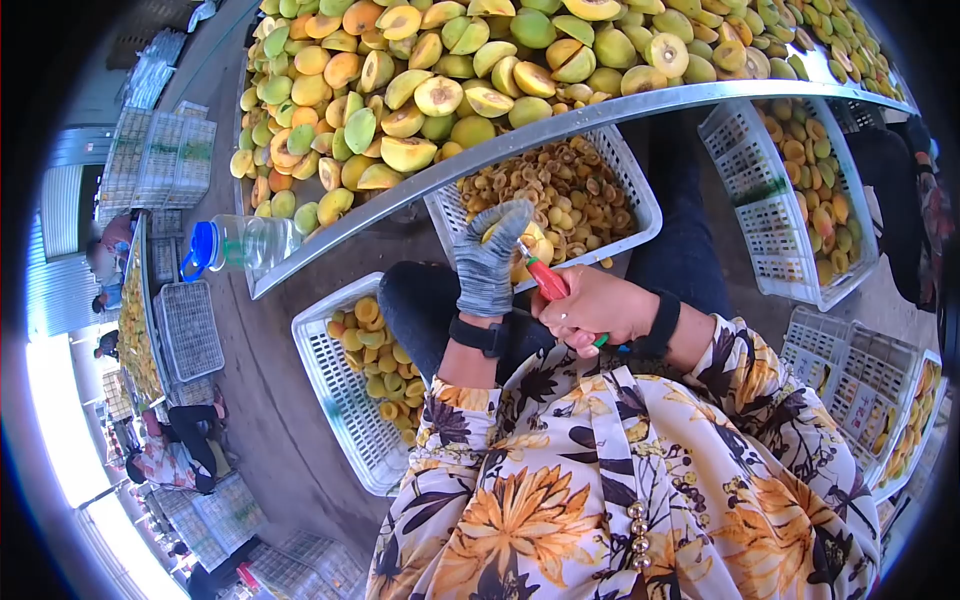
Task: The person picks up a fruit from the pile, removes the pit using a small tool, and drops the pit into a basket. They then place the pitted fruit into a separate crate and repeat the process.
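My left hand point(487, 258), in a grey knit glove, is closed around a yellow peach-like fruit piece point(537, 243), partly hidden by the fingers. My bare right hand point(597, 308) grips a pitting tool with a red handle point(546, 279) and a green end. Its short metal tip is at the fruit, though the exact contact is too small to tell. Both hands are above a white crate point(645, 238) of small brown-yellow pits and scraps point(585, 195). In front, a metal-edged table point(480, 150) is heaped with halved yellow-green fruit point(438, 97).
A crate of fruit pieces point(345, 430) stands by my left leg. Another fruit-filled crate point(765, 245) is at the right, with stacked crates point(835, 385) nearer me. A clear bottle with a blue lid point(240, 243) is by the table's left corner. Other people sit at a table far left.
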### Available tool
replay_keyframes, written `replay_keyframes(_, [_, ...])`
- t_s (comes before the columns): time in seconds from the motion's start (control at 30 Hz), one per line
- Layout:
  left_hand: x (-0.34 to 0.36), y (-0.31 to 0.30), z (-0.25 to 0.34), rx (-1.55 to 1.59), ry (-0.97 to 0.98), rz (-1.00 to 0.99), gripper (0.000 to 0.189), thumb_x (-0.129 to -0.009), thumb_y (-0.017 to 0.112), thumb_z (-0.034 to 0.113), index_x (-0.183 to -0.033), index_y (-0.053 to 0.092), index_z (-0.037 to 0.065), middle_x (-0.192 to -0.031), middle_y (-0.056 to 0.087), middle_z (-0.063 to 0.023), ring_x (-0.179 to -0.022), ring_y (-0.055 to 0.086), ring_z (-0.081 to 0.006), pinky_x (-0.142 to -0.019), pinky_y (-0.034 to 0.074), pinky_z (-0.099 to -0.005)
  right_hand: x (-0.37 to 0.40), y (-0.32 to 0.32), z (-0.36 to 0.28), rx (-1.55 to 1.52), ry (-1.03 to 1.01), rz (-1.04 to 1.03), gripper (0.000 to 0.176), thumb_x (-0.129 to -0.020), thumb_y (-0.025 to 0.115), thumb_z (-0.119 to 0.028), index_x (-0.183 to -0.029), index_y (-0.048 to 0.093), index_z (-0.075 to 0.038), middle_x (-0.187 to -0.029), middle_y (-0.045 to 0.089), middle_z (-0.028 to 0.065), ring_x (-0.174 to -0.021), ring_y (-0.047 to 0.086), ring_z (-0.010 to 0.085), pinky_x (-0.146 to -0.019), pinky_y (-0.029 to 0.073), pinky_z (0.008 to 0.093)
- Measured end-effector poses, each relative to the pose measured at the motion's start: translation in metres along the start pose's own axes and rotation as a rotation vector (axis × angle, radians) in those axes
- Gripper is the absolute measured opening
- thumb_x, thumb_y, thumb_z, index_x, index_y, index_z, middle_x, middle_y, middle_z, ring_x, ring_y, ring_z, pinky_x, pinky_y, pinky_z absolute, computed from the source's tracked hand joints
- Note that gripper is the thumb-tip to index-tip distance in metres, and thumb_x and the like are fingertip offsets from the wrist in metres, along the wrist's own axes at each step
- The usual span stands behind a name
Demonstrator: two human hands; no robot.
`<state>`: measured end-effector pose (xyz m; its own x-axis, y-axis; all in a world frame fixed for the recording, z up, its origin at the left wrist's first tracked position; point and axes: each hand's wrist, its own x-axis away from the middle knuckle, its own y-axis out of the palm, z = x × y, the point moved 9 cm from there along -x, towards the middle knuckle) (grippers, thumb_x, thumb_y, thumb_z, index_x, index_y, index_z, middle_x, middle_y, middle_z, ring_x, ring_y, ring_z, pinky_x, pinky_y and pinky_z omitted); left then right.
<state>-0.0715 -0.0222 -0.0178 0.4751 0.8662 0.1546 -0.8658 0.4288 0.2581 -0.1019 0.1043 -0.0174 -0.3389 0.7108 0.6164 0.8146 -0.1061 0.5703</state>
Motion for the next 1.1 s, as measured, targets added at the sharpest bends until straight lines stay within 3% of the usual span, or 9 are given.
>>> replay_keyframes(0.07, [0.009, 0.016, -0.030, 0.411, -0.428, -0.210, 0.026, -0.073, 0.069, 0.017, -0.091, 0.063, -0.001, -0.083, 0.063, -0.0094, -0.073, 0.062, -0.0185, -0.068, 0.051, -0.0293, 0.002, 0.003, 0.004, -0.005, 0.038, 0.002, 0.008, -0.079, 0.049, -0.003, -0.086, 0.046, -0.001, -0.058, 0.043, 0.0021, -0.039, 0.039, 0.0072, -0.032, 0.032, 0.0246])
replay_keyframes(0.17, [0.012, 0.016, -0.035, 0.408, -0.480, -0.226, 0.027, -0.072, 0.069, 0.018, -0.090, 0.063, -0.002, -0.081, 0.063, -0.0104, -0.072, 0.062, -0.0218, -0.066, 0.052, -0.0321, 0.003, 0.004, 0.001, 0.128, 0.011, 0.084, 0.013, -0.077, 0.048, 0.001, -0.089, 0.043, -0.001, -0.055, 0.039, -0.0003, -0.038, 0.035, 0.0056, -0.033, 0.032, 0.0230])
replay_keyframes(0.23, [0.011, 0.016, -0.033, 0.337, -0.394, -0.156, 0.027, -0.073, 0.069, 0.018, -0.090, 0.063, -0.001, -0.081, 0.063, -0.0087, -0.071, 0.061, -0.0183, -0.065, 0.051, -0.0288, 0.003, 0.007, 0.006, -0.026, 0.062, -0.019, 0.014, -0.077, 0.048, 0.001, -0.090, 0.043, -0.001, -0.055, 0.038, -0.0006, -0.038, 0.034, 0.0056, -0.033, 0.031, 0.0229])
replay_keyframes(0.3, [0.008, 0.004, 0.006, -0.091, 0.084, 0.031, 0.027, -0.073, 0.070, 0.019, -0.090, 0.064, -0.001, -0.081, 0.063, -0.0067, -0.070, 0.060, -0.0146, -0.064, 0.050, -0.0255, 0.003, 0.009, 0.007, -0.090, 0.060, -0.041, 0.014, -0.077, 0.049, 0.000, -0.090, 0.043, 0.000, -0.055, 0.038, -0.0006, -0.037, 0.034, 0.0057, -0.033, 0.031, 0.0230])
replay_keyframes(0.37, [0.008, 0.002, 0.007, -0.121, 0.083, 0.063, 0.027, -0.072, 0.071, 0.019, -0.090, 0.064, 0.000, -0.081, 0.063, -0.0053, -0.069, 0.059, -0.0121, -0.063, 0.049, -0.0233, 0.003, 0.011, 0.005, -0.145, 0.050, -0.058, 0.014, -0.077, 0.049, 0.000, -0.090, 0.043, 0.000, -0.055, 0.038, -0.0007, -0.037, 0.034, 0.0058, -0.033, 0.031, 0.0231])
replay_keyframes(0.47, [0.018, 0.022, -0.035, 0.401, -0.571, -0.222, 0.027, -0.073, 0.071, 0.019, -0.089, 0.064, -0.001, -0.080, 0.063, -0.0060, -0.069, 0.059, -0.0132, -0.062, 0.049, -0.0251, 0.002, 0.010, 0.009, 0.010, 0.034, 0.037, 0.016, -0.076, 0.049, 0.000, -0.091, 0.042, 0.000, -0.055, 0.038, -0.0006, -0.037, 0.034, 0.0060, -0.033, 0.031, 0.0230])
replay_keyframes(0.53, [0.016, 0.019, -0.038, 0.395, -0.512, -0.187, 0.026, -0.073, 0.070, 0.019, -0.089, 0.064, 0.000, -0.080, 0.063, -0.0063, -0.069, 0.059, -0.0132, -0.063, 0.049, -0.0250, 0.001, 0.002, 0.000, 0.407, -0.081, 0.207, 0.017, -0.077, 0.048, 0.000, -0.092, 0.042, 0.001, -0.055, 0.038, -0.0004, -0.037, 0.034, 0.0061, -0.033, 0.031, 0.0229])
replay_keyframes(0.7, [0.009, -0.002, -0.006, -0.053, 0.026, 0.116, 0.021, -0.076, 0.067, 0.016, -0.090, 0.065, 0.000, -0.083, 0.064, -0.0058, -0.073, 0.058, -0.0111, -0.068, 0.047, -0.0233, -0.002, 0.006, 0.009, 0.067, 0.001, 0.080, 0.016, -0.078, 0.048, -0.001, -0.093, 0.043, 0.001, -0.055, 0.037, -0.0005, -0.037, 0.033, 0.0060, -0.033, 0.030, 0.0232])
replay_keyframes(1.1, [0.011, 0.039, -0.055, 0.611, -0.532, -0.375, 0.040, -0.083, 0.056, 0.041, -0.100, 0.055, 0.005, -0.081, 0.061, -0.0093, -0.074, 0.060, -0.0194, -0.059, 0.051, -0.0273, -0.007, 0.017, 0.004, -0.216, -0.052, -0.072, 0.013, -0.079, 0.050, -0.001, -0.091, 0.046, -0.004, -0.056, 0.040, 0.0008, -0.037, 0.036, 0.0066, -0.033, 0.032, 0.0241])
